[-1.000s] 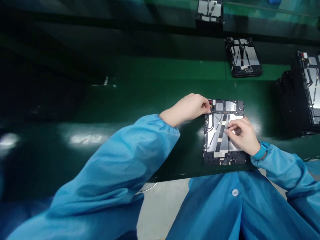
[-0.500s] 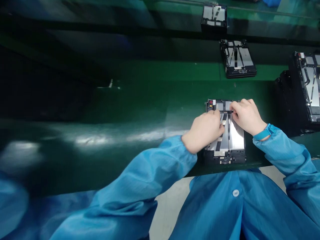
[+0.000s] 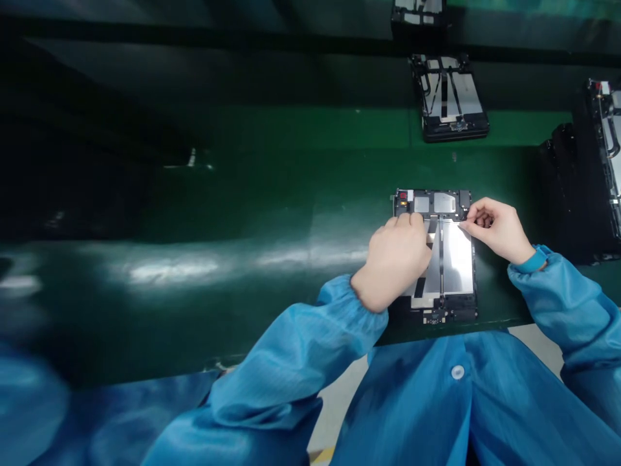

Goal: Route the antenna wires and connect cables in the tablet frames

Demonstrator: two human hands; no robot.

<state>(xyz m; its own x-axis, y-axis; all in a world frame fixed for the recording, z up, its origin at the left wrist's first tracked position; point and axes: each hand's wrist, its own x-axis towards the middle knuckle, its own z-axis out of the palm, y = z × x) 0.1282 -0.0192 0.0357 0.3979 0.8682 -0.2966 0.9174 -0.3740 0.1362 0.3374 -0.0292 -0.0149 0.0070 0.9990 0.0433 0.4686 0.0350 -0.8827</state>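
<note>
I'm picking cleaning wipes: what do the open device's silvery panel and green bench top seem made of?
Silvery panel: perhaps metal or foil, smooth and shiny, given its glare. Green bench top: possibly rubber or plastic sheeting, glossy, as it shows blurred light streaks.

From our head we look forward and down, close over our hands (image 3: 395, 262), across the bench (image 3: 272, 178).

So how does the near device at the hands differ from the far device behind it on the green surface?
The near device is partly covered by the left hand, with the right hand at its upper right edge; no hand is at the far device. The far device slants clearly in the view; the near device lies almost straight. Both are silver in the middle and black toward the edges.
</note>
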